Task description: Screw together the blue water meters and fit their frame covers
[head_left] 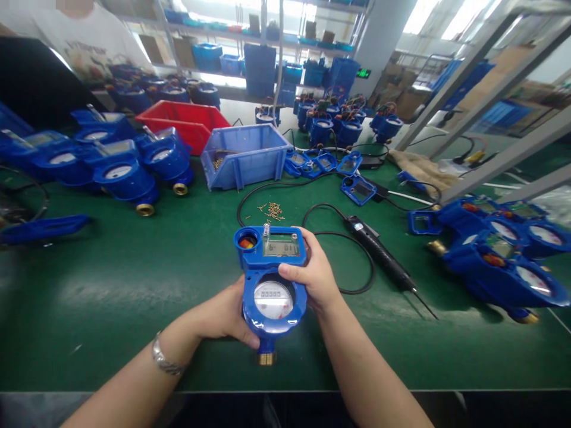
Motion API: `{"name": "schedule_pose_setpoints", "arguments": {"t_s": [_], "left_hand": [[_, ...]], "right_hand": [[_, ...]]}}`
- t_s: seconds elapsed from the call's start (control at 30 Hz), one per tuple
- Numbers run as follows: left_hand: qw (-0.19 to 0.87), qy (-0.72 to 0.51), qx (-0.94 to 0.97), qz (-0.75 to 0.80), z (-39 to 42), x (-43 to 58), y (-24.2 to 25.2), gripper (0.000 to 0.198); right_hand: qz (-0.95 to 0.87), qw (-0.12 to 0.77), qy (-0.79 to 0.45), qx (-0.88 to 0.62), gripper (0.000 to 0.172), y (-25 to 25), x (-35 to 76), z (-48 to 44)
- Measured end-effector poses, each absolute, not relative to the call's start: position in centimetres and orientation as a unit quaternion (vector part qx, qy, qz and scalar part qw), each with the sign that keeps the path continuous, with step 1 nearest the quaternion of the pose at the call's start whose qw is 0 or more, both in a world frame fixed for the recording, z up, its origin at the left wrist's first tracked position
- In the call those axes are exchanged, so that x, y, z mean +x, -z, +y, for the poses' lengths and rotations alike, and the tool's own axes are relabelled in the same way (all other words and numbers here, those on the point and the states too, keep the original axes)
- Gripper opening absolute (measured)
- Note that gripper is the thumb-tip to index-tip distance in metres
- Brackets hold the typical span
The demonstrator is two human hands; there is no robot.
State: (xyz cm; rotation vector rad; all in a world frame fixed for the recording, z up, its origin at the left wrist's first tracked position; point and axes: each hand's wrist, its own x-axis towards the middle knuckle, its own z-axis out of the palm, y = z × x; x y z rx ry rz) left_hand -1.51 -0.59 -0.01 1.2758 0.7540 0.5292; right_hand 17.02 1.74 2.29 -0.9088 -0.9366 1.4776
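A blue water meter with a round white dial and a small lit display is held over the green table, its brass end pointing toward me. My left hand grips the lower left side of its body. On the right, my right hand wraps round the edge, with the thumb on the front between display and dial. Small brass screws lie in a loose pile just beyond the meter. A black electric screwdriver rests to the right, its bit pointing toward the front right.
Blue meters stand at the left and right. Behind the screws are a light blue bin, a red bin and blue frames. A black cable loops beside the screwdriver. A person is at the back left.
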Motion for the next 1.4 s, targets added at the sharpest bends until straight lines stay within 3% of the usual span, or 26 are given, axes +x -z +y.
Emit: {"name": "schedule_pose_setpoints", "arguments": {"t_s": [0.17,0.43,0.5,0.6,0.7,0.8,0.93,1.1,1.23,1.4], "left_hand": [[0.769,-0.210,0.526,0.296,0.3,-1.8,-0.3,0.075],[0.767,-0.217,0.515,0.314,-1.0,-1.5,-0.7,0.074],[0.752,-0.221,0.515,0.347,-2.0,-1.2,-0.9,0.075],[0.741,-0.238,0.512,0.362,-3.3,-0.8,-1.3,0.073],[0.768,-0.225,0.497,0.336,-3.9,-0.8,-1.6,0.065],[0.775,-0.193,0.506,0.325,-3.5,-0.9,-1.7,0.062],[0.772,-0.207,0.496,0.340,-3.1,-0.6,-1.6,0.064],[0.747,-0.235,0.503,0.366,-3.5,-0.3,-1.8,0.064],[0.761,-0.242,0.483,0.359,-4.0,-0.6,-1.6,0.065],[0.702,-0.280,0.512,0.407,-5.1,0.1,-1.2,0.080]], "right_hand": [[-0.427,0.510,-0.634,-0.395,0.070,-2.0,16.8,2.0],[-0.455,0.467,-0.571,-0.499,0.058,-1.1,21.2,-2.8],[-0.496,0.393,-0.601,-0.489,0.063,-1.0,21.7,-5.1],[-0.513,0.332,-0.627,-0.483,0.087,-0.6,20.3,-8.2],[-0.463,0.403,-0.618,-0.491,0.094,0.2,17.6,-9.7],[-0.445,0.468,-0.584,-0.491,0.079,1.0,15.7,-9.7],[-0.460,0.471,-0.569,-0.492,0.070,1.2,15.2,-9.3],[-0.442,0.466,-0.565,-0.518,0.086,1.0,16.3,-9.8],[-0.422,0.468,-0.580,-0.517,0.080,1.2,16.9,-9.8],[-0.418,0.470,-0.582,-0.515,0.096,2.2,16.9,-9.6]]}}
